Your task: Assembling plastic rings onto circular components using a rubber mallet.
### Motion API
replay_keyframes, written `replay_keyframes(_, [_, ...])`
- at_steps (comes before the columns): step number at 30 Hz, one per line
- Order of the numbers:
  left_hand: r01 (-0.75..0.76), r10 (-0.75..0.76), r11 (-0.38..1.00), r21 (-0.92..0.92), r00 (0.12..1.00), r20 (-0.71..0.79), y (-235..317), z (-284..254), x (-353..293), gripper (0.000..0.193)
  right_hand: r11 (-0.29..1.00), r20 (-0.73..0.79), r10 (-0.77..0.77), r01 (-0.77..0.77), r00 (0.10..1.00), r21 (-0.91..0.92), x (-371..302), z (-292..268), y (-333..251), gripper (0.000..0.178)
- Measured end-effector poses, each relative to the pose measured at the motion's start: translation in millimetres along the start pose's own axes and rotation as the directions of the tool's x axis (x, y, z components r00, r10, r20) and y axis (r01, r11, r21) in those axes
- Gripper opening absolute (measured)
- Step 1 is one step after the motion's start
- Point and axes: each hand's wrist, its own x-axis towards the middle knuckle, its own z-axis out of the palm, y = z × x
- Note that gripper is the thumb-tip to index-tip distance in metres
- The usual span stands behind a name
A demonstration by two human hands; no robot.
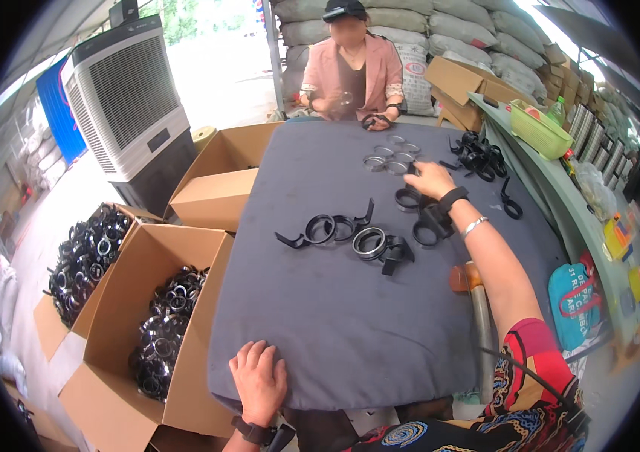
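Note:
My left hand rests on the near left edge of the cloth-covered table, fingers laid out and holding nothing. My right hand reaches over the far right part, thumb and index finger apart, close to several thin metal rings. Beneath and beside that wrist are black ring-shaped clamps with arms. More black clamps lie mid-table, one beside a silver-edged ring. By my right forearm lies a hammer-like tool with an orange-brown head, its handle pointing toward me.
Cardboard boxes of black ring parts stand left of the table. Across it a person in a pink jacket handles parts. A black pile sits far right. A side shelf bears a green basket. An air cooler stands behind.

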Motion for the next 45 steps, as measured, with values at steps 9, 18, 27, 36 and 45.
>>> replay_keyframes(9, [0.012,-0.012,1.000,-0.001,1.000,0.007,0.1,-1.8,1.5,0.029,0.965,0.619,-0.128,-0.047,0.775,0.258,-15.3,36.9,-15.3,0.074])
replay_keyframes(18, [0.006,-0.008,0.999,-0.037,0.999,-0.043,-4.6,3.1,1.5,0.025,0.915,0.776,-0.220,-0.149,0.591,0.374,-103.6,7.7,-96.0,0.085])
replay_keyframes(27, [-0.017,0.013,0.999,-0.037,0.995,-0.095,-2.0,3.1,0.4,0.022,0.756,0.164,-0.628,0.646,0.761,-0.105,-99.3,16.2,-205.9,0.018])
replay_keyframes(36, [-0.030,0.026,0.999,-0.043,0.995,-0.094,-0.2,4.8,-1.7,0.019,0.753,0.336,-0.507,0.598,0.794,-0.276,-96.7,69.7,-215.4,0.017])
replay_keyframes(45, [0.139,-0.168,0.970,-0.200,0.977,-0.134,-8.6,7.0,-7.7,0.082,0.634,-0.003,-0.673,0.580,0.739,0.512,-206.8,-22.5,-197.5,0.029])
